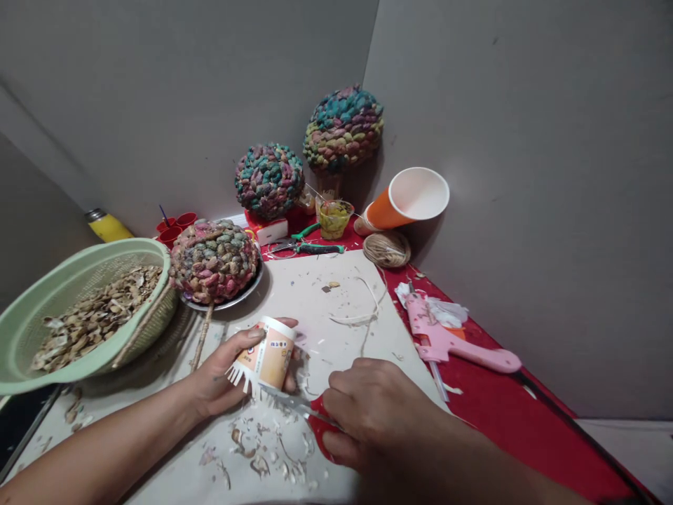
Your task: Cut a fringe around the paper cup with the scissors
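Observation:
My left hand (234, 365) is wrapped round a small paper cup (269, 356) with an orange printed side. Part of the cup's lower edge is slit into a fringe of narrow white strips that flare outward. My right hand (373, 410) grips red-handled scissors (318, 421), its fingers through the loops. The scissor blades reach left to the cup's edge, beside the fringe; whether they are closed on the paper is too small to tell. Below the cup, shell bits and paper scraps lie scattered on the pale board (310, 294).
Left stands a green basket (105, 375) of shells. A shell-covered ball (214, 259) rests in a metal dish; two more shell-covered balls (269, 180) stand behind. Pliers (318, 248), twine (386, 249), stacked orange cups (381, 210) and a pink glue gun (446, 340) lie around the board.

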`<state>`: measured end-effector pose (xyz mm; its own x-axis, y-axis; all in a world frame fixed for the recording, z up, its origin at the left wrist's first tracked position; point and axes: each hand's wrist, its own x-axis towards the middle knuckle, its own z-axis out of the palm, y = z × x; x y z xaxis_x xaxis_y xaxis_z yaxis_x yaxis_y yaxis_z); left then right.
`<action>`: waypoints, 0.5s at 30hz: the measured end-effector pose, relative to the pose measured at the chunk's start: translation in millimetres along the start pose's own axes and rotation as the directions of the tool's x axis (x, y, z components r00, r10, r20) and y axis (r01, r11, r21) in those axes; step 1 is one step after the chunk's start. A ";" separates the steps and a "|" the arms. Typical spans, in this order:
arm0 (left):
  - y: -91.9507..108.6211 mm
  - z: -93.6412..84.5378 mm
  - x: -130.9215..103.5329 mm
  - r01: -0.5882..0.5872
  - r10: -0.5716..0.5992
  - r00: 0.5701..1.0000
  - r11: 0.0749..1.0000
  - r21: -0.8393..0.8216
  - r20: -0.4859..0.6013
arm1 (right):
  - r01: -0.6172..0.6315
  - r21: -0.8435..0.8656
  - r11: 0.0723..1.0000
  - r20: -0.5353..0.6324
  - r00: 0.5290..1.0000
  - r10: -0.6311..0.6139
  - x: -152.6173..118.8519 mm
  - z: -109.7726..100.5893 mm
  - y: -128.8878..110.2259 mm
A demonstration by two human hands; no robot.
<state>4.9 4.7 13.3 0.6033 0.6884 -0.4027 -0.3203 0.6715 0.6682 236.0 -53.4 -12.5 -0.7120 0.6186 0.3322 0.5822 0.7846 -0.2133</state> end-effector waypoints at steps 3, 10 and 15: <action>3.4 2.6 -0.1 -0.082 0.092 0.984 0.994 0.073 -0.155 | -0.034 -0.025 0.999 -0.047 0.998 0.032 6.8 -2.6 0.3; 3.5 -0.7 -2.4 -0.354 0.466 0.817 0.871 0.341 -0.340 | -0.337 0.085 0.938 0.015 0.941 0.337 16.3 -12.8 1.0; 1.4 -13.9 -10.7 -0.565 0.827 0.546 0.241 0.789 0.138 | -0.476 0.395 0.785 0.207 0.879 0.429 20.5 -21.1 -0.6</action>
<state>-12.2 2.1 9.8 0.1652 0.8928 0.4190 0.1579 -0.4433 0.8824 229.4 -42.0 13.8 -0.4572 0.8893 0.0105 0.6413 0.3378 -0.6889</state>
